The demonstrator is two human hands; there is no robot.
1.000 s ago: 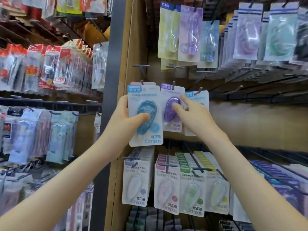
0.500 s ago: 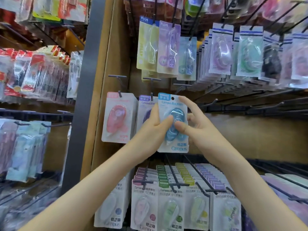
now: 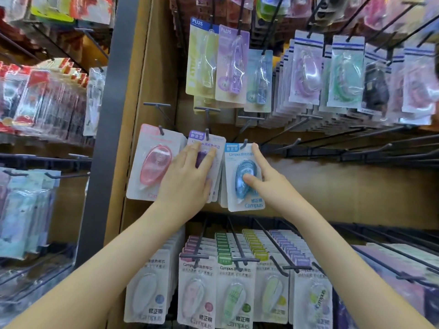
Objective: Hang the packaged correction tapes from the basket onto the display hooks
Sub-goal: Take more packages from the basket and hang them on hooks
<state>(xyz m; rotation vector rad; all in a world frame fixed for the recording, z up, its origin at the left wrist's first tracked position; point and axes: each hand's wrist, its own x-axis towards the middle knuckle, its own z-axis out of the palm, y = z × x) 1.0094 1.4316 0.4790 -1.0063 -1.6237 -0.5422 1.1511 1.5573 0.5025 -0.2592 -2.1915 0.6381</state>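
Hands work the middle row of a shop display. The left hand (image 3: 187, 179) lies flat on the purple pack (image 3: 215, 142), fingers straight and a little spread. Its fingertips are near the card's top edge and its palm covers most of the bubble.

The right hand (image 3: 263, 184) pinches the blue pack (image 3: 241, 198). The thumb presses on the blue bubble and the forefinger runs straight up the card's right edge to its upper corner; the other fingers are hidden.

The blue pack hangs on a hook (image 3: 245, 141), whose upturned tip shows just above the card's top edge. It sits foremost on a small stack of like cards. Its left edge lies just beside the right edge of the purple stack; whether they touch I cannot tell.

The pink pack (image 3: 154, 166) hangs left of the purple one, its right edge close against the left hand and its left edge near the wooden side wall (image 3: 140, 110).

Right of the blue pack the room opens. Bare hooks (image 3: 294, 144) jut out in front of a plain wooden back panel (image 3: 344, 186). Overhead, upper packs (image 3: 231, 65) hang close, their lower edges near the row's hook tips. Underneath, lower packs (image 3: 197, 293) fill long hooks that reach out beneath both forearms.
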